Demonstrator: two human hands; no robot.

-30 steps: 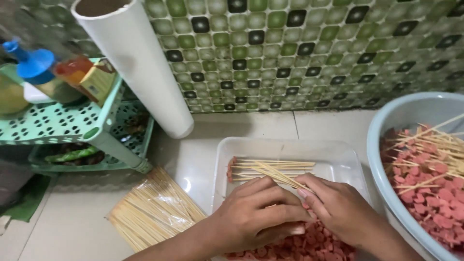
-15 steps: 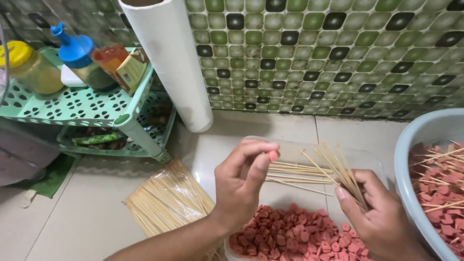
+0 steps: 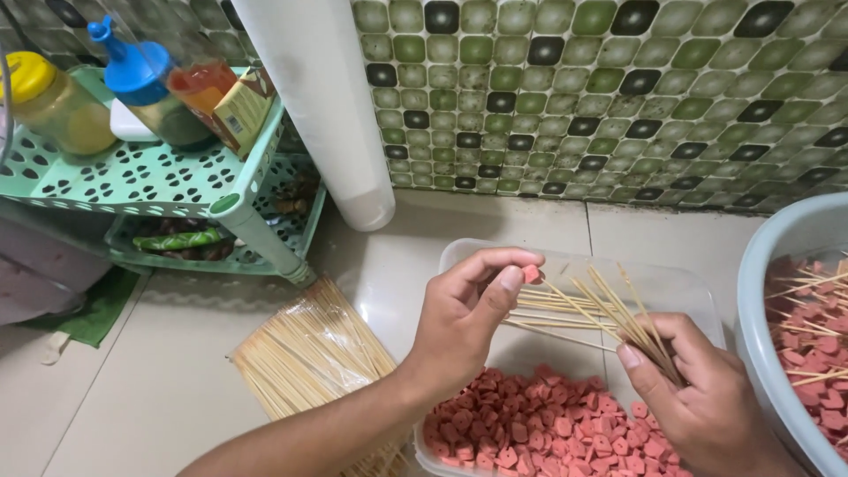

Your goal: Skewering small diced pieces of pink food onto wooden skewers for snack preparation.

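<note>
Pink sausage piece [image 3: 531, 273] pinched in the left hand [image 3: 459, 322] should meet one skewer tip straight, at three o'clock (right hand [image 3: 707, 406] grips the skewers [image 3: 618, 314]).

Green mosaic wall [image 3: 618, 97], pale floor tiles [image 3: 132, 389]

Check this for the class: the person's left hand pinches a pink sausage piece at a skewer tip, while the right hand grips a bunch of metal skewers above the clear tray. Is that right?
Not quite. The head view shows the skewers are pale bamboo, not metal. The rest stands: the left hand pinches a pink sausage piece at a skewer tip, and the right hand grips the bunch above the clear tray.
</note>
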